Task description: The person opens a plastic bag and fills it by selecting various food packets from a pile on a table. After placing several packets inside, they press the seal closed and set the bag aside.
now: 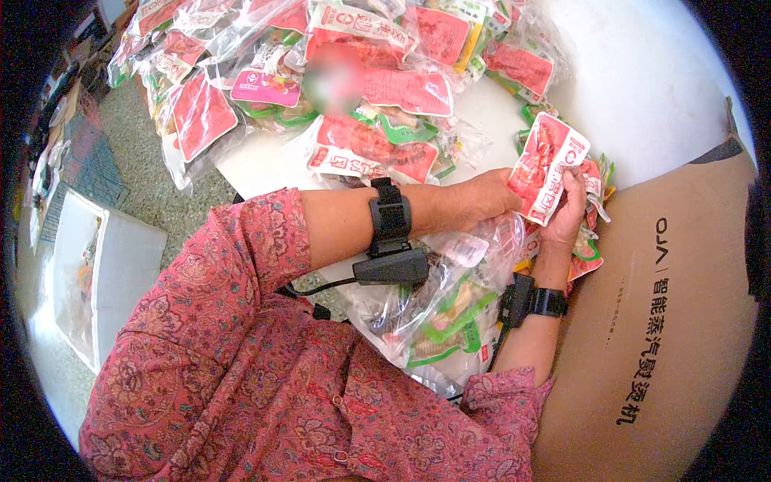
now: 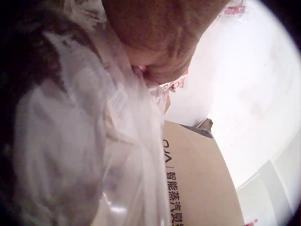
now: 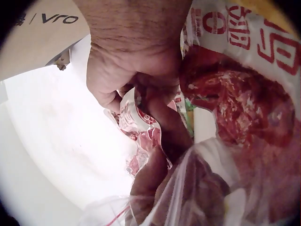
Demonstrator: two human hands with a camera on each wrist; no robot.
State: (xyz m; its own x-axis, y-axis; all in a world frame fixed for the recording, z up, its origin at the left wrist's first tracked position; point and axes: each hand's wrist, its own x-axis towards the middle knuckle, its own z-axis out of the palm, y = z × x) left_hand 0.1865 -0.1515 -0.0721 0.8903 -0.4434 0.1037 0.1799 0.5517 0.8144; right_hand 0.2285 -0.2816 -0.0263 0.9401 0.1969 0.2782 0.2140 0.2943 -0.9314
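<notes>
Both hands meet at a red-and-white snack packet [image 1: 546, 165] with large red characters and a picture of reddish food, held tilted at the right side of the white table. My left hand [image 1: 490, 195] pinches its near left edge; in the left wrist view this hand [image 2: 160, 42] is seen from behind, its fingertips mostly hidden. On the other edge, my right hand [image 1: 567, 210] grips the packet with curled fingers, and in the right wrist view the packet [image 3: 138, 117] bends there. A clear plastic bag [image 1: 450, 289] holding green-edged packets lies below the hands, its film close against the left hand.
Many bagged red packets [image 1: 405, 88] are heaped across the far side of the table [image 1: 273, 165]. A tall brown carton [image 1: 642, 321] stands along the right, next to the right forearm. A white open box [image 1: 76, 273] sits on the speckled floor at left.
</notes>
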